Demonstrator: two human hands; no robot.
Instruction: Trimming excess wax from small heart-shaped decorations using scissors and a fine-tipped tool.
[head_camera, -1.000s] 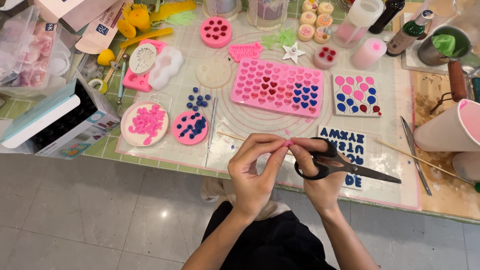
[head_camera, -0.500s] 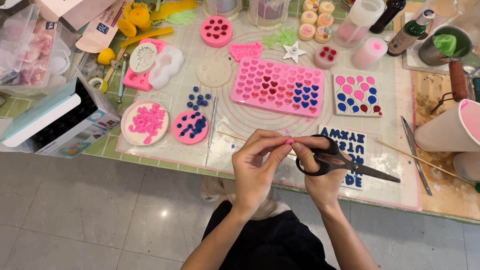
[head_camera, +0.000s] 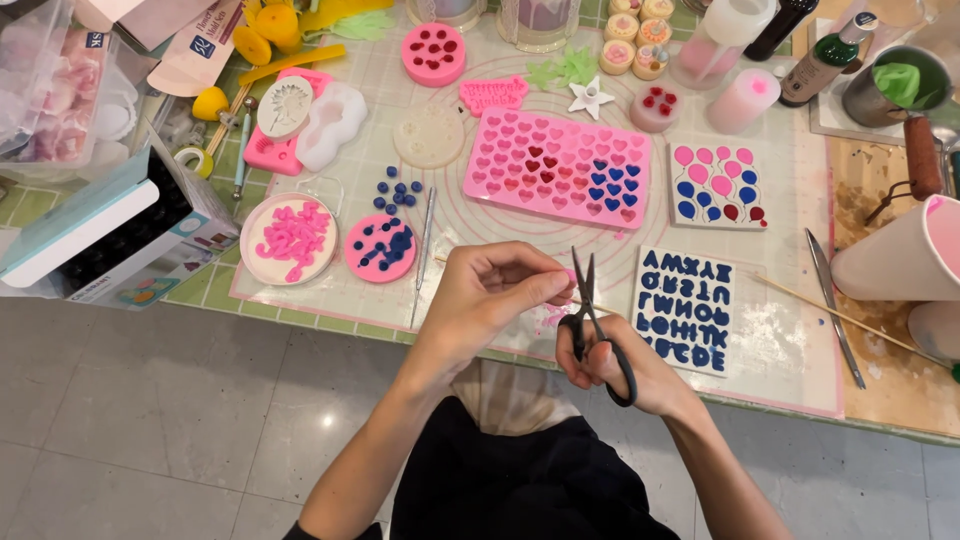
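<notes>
Small pink piece pinched in left hand fingertips, mostly hidden, above counter edge. Black scissors gripped by right hand, blades upright beside piece; cut contact not discernible.

A tiled table is covered by a clear mat; moulds, a box and cups are laid on it.

Box: a white and teal carton lies at the table's left edge.
Pouch: a pink and white packet lies top left.
Bottle label: a pale band on a dark bottle, top right.
</notes>
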